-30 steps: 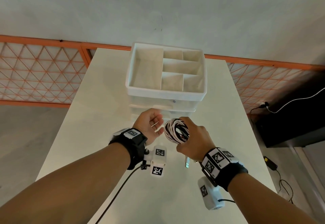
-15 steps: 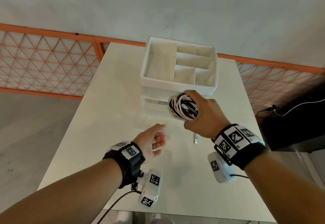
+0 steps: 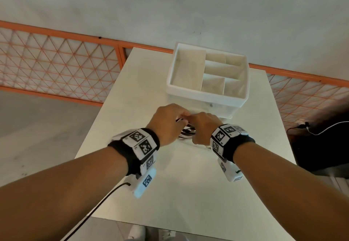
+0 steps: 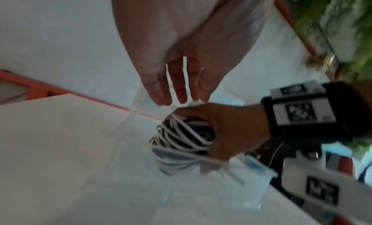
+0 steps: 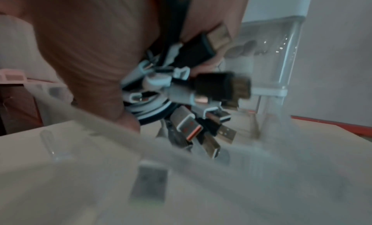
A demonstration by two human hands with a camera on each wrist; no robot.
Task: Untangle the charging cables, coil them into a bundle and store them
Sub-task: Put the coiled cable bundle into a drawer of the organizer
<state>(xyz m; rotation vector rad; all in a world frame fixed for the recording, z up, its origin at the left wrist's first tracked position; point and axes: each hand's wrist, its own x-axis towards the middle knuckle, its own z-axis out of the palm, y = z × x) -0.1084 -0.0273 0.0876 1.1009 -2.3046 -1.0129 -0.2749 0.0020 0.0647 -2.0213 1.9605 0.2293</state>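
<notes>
Down comes the right hand [image 3: 203, 127] from beside the organizer [image 3: 207, 74], lowering the bundle [image 4: 181, 141] into the clear drawer [image 4: 251, 166]. Its fingers clench the coil, plugs [image 5: 201, 117] dangling below. Left hand [image 3: 168, 122] joins, fingers [image 4: 177, 88] straight above the coil. Storing step; next, likely release and push the drawer closed.

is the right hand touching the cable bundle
Touching: the left wrist view shows the right hand with fingers wrapped round the cable bundle.
</notes>
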